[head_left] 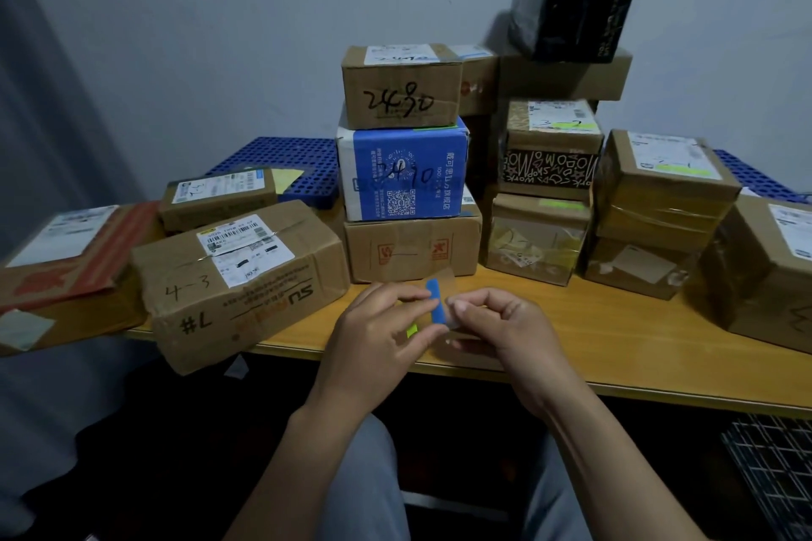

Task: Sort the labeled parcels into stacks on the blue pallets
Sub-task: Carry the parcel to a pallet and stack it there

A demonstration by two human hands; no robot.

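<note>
Both hands meet over the front of the wooden table (615, 347). My left hand (378, 329) and my right hand (501, 321) pinch a small clear sheet of sticky tabs (439, 303) between them, with a blue tab and a green tab showing on it. Behind them stands a stack of a brown parcel (411, 248), a blue parcel (402, 169) marked 2490 and a brown parcel (402, 86) marked 2490. A parcel marked 4-3 (239, 281) lies to the left, overhanging the table edge. A blue pallet (281, 156) lies at the back left.
More cardboard parcels (549, 189) are stacked at the right, with a black box (575, 13) on top. Another blue pallet (755, 174) shows behind them. Flat parcels (66, 259) lie at the far left. A wire grid (773, 470) is on the floor at lower right.
</note>
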